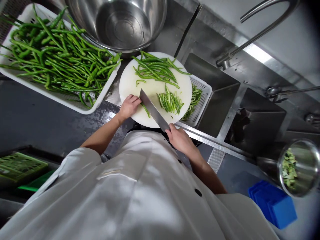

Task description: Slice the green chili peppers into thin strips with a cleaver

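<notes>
My right hand [180, 138] is wrapped round the handle of a wide-bladed kitchen knife [154, 111]. Its blade slants across a round white cutting board [127, 78]. Just left of the blade, the bent fingers of my left hand [130, 106] press on a long green chili pepper [145, 109], partly hidden by fingers and blade. Whole green chili peppers [157, 68] lie along the board's far side, with a short curved piece [140, 81] nearby. To the right of the knife is a pile of cut chili strips [170, 101].
A white basket [100, 100] heaped with long green chilies stands left. Behind the board is a large steel bowl [120, 23]. A perforated white basket [203, 95] with cut chilies sits under the board's right side, by a sink [215, 110]. A curved tap [260, 31] rises behind.
</notes>
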Available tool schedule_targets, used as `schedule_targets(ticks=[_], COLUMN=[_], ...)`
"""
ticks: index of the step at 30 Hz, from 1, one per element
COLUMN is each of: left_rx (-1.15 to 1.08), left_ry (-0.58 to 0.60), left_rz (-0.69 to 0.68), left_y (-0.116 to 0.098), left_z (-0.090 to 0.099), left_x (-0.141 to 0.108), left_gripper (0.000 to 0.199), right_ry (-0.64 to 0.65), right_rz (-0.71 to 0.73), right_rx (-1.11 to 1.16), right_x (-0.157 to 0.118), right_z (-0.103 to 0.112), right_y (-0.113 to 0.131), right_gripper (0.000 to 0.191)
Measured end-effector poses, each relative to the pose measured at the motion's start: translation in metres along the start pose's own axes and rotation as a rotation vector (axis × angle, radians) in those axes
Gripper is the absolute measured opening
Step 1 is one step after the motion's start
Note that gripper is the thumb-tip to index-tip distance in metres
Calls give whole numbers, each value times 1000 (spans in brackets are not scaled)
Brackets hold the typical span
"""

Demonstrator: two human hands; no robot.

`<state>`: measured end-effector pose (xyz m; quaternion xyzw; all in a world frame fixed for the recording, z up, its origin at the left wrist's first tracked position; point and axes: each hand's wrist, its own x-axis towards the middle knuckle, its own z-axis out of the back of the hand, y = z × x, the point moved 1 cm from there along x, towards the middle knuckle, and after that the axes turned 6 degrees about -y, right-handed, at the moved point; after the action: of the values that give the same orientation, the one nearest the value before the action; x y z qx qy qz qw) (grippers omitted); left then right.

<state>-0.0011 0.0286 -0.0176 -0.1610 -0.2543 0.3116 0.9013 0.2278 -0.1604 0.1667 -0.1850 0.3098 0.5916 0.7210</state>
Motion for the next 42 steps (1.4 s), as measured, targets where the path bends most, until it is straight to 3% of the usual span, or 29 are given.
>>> schedule_targets(ticks=[4,7,14,19,21,24,27,29,31,34,37,42], left_rx=[-2,17,-27,-59,-95,-119,-64,-48,-70,-148,-238,-233], left_ry=[-2,-7,-30,-24,-23,-79,-190,-199,-126,-15,-42,-76], left_rz=[-25,-41,-11,-5,24,165,315,319,265,229,256,262], left_y=[-2,-3,-1,-3,-2,11,35,49,57,60,60,64], left_z=[0,1,0,-3,2,19,40,47,43,25,8,4], left_x=[0,2,2,2,3,8,25,44,66,95,111,109], left_gripper=[31,32,28,31,28,18,15,16,17,18,17,20], right_ry=[-28,-75,-48,-91,-145,-249,-272,-217,-169,-199,-245,-342], right_rz=[39,21,33,42,31,16,58,112,142,89,-54,-222], right_rx=[65,116,72,163,196,227,228,227,256,397,625,903], right_x=[31,52,19,50,60,48,22,13,16,33,50,60], right_z=[-9,-15,-6,-21,-26,-31,-37,-44,-52,-61,-63,-56], right_y=[16,16,0,17,11,-11,-22,-17,-7,-5,-33,-120], right_gripper=[36,41,38,41,44,43,39,33,27,21,19,14])
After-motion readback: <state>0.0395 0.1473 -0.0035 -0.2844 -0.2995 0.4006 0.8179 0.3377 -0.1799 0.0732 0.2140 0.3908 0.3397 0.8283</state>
